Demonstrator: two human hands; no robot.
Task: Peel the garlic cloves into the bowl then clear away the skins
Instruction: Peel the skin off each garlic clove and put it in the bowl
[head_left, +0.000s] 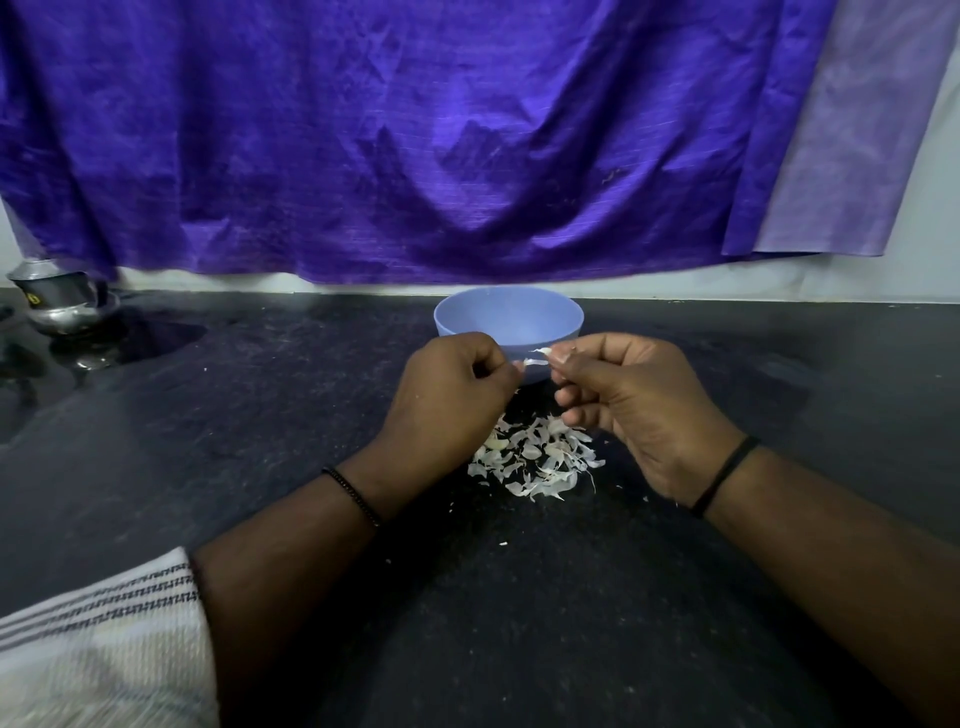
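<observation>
From the head view, the left hand (449, 395) and right hand (631, 402) each pinch one garlic clove (540, 357) just near the blue bowl (509, 322). Skins (535, 460) lie piled on the table (208, 441) below. The clove might slip and land among them.
</observation>
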